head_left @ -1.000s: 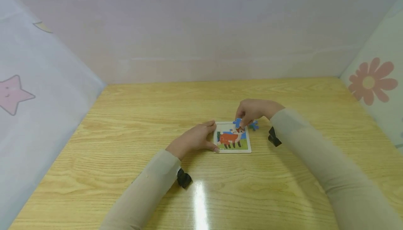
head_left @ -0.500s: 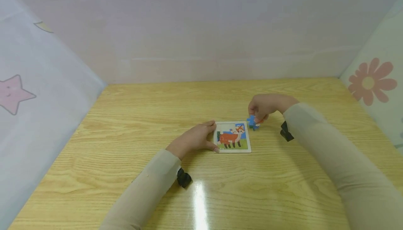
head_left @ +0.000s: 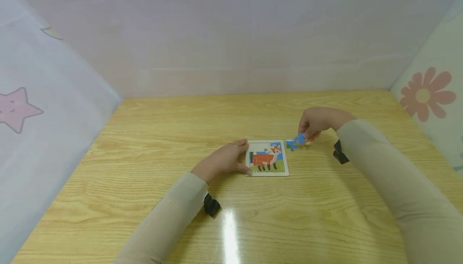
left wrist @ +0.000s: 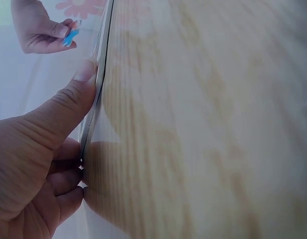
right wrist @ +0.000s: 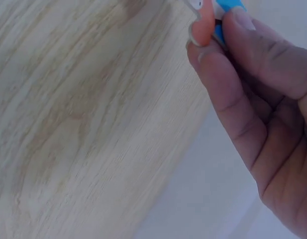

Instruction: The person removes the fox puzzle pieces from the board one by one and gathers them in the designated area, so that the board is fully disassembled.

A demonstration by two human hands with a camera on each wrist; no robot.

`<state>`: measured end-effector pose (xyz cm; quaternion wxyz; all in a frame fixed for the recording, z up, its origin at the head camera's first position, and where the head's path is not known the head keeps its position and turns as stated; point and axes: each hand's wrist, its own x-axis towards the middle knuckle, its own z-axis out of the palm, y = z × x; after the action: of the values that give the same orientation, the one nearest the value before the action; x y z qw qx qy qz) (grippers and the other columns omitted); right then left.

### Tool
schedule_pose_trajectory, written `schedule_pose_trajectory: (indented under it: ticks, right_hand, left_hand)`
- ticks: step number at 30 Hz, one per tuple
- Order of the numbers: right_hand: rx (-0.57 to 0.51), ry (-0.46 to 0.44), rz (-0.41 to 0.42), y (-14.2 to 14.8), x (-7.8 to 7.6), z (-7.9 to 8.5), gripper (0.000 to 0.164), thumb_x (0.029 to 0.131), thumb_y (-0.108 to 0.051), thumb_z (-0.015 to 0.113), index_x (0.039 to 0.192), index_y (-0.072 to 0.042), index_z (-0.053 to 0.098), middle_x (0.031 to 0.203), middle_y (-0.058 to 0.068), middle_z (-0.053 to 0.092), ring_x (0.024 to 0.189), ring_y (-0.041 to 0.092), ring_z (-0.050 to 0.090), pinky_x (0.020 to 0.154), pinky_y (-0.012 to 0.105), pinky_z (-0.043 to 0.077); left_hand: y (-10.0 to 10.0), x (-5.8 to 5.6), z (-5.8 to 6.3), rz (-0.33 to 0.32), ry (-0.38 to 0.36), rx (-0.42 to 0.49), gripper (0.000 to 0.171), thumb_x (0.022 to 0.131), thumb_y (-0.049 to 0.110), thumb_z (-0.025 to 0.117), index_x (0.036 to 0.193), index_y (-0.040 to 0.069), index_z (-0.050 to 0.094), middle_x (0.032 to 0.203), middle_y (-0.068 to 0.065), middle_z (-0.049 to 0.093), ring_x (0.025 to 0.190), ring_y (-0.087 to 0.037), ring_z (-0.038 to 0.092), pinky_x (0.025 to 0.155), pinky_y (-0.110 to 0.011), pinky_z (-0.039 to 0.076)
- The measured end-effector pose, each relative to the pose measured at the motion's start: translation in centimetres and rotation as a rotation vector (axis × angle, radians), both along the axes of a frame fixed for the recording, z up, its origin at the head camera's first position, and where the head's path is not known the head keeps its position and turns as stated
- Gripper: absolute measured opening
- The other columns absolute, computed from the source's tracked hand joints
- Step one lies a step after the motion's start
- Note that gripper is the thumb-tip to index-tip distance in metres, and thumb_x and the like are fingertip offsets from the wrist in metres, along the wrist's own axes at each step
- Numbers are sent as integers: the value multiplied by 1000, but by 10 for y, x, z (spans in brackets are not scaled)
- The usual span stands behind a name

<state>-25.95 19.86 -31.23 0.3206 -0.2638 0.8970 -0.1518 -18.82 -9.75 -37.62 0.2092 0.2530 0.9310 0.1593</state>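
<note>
The thumb and fingers of the right hand (head_left: 320,118) are clamped on an orange-and-blue jigsaw piece (right wrist: 205,22), pinching it by its edge, a hold that seems meant to leave most of its printed face uncovered. The left hand (head_left: 225,158) spreads thumb from fingers along the left side of the fox puzzle tray (head_left: 257,146), thumb by the near corner, fingertips bent against the far end, probably so that the tray cannot slide. The tray lies flat on the wooden table (head_left: 173,135), its upper-left part bare and the fox filling much of the rest. Just beyond its right edge, a blue-and-green piece (head_left: 290,144) sits partly overlapped in view by the held one, likely kept there for short reach; how many pieces overlap is unclear.
</note>
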Motion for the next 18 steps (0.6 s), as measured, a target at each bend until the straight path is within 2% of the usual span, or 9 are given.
schedule_pose_trajectory:
  ticks: [4, 9, 18]
  right_hand:
    - [-21, -4, -32, 4, 0, -2, 12, 86, 4, 58, 82, -4, 66, 69, 2, 63, 66, 13, 56, 62, 27, 50]
    - [-50, -16, -66, 9, 1, -6, 9, 86, 4, 59, 80, -3, 60, 69, 3, 62, 65, 13, 55, 62, 27, 49]
    - [-112, 15, -64, 11, 1, -21, 7, 86, 3, 60, 81, -2, 62, 73, 2, 61, 64, 12, 55, 63, 28, 51]
  left_hand:
    - [0, 0, 0, -5, 3, -14, 97, 73, 49, 71, 146, 5, 24, 155, -7, 15, 140, -26, 19, 113, -36, 22]
    - [-1, 0, 0, -4, 2, -10, 97, 73, 49, 71, 146, 5, 25, 155, -7, 15, 140, -26, 19, 113, -36, 22]
    - [-3, 1, 2, 0, 0, 3, 97, 73, 48, 72, 146, 5, 25, 154, -8, 16, 140, -26, 20, 112, -36, 24]
